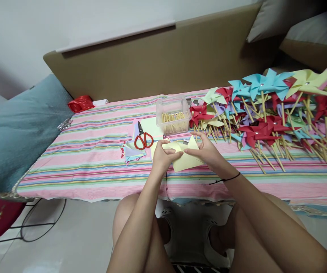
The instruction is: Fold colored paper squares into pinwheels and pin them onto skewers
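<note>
A pale yellow sheet of paper [186,162] is held up between my two hands over the striped cloth. My left hand [163,154] pinches its left side, and the thumb lies on the paper. At the other side my right hand [205,149] grips it between thumb and fingers; a pointed corner stands up there. Red-handled scissors [143,139] lie left of my hands on pale green sheets [151,127]. Beside them is a small heap of coloured paper scraps [133,152]. Just beyond my hands stands a clear plastic box [173,117] of short wooden sticks.
Many paper pinwheels [261,131] on sticks are piled at the right. A red plastic bag [80,103] lies at the far left on the striped cloth [95,167]. Behind is a brown sofa back [152,64]. A red stool [1,220] stands at lower left.
</note>
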The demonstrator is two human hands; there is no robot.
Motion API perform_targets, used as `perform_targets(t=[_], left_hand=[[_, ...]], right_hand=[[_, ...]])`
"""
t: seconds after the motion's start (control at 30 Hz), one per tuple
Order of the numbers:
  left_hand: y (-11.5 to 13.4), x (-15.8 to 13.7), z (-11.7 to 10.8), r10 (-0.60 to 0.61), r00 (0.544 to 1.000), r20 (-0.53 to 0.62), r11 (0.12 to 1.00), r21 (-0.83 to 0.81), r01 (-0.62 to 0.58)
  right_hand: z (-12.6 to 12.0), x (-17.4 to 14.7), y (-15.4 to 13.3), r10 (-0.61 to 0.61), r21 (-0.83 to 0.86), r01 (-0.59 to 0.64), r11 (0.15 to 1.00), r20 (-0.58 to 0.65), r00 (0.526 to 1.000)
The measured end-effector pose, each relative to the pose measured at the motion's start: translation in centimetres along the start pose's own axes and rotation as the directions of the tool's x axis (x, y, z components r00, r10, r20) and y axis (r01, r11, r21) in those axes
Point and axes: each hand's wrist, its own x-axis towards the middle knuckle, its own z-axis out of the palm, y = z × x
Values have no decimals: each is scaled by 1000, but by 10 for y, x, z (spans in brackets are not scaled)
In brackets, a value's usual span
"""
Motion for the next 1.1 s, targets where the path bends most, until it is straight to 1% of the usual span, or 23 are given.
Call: perform_targets(t=[0.2,0.47,0.73,0.83,0.93,1.0,1.1], left_hand=[[1,-1,0,-3,1000,-6,1000,23,4],[2,-2,1,4,999,-32,999,32,-3],[-5,0,0,27,999,-26,998,55,-26],[-7,1,0,36,999,-22,997,75,-34],[-6,2,2,27,998,-56,998,54,-23],[-5,2,3,26,996,-86,999,23,-24],[0,0,4,14,997,-80,999,-35,-16]], right_hand=[[-2,1,3,-29,12,29,1000,-4,1000],[-2,0,0,-7,15,7,1000,-11,1000],[-5,-1,1,-13,57,12,998,33,999],[-4,-2,0,3,58,-5,998,41,999],[-3,-1,1,31,58,-33,998,27,999],[-3,1,3,24,67,-26,997,21,999],[-3,2,6,2,72,-4,997,19,1000]])
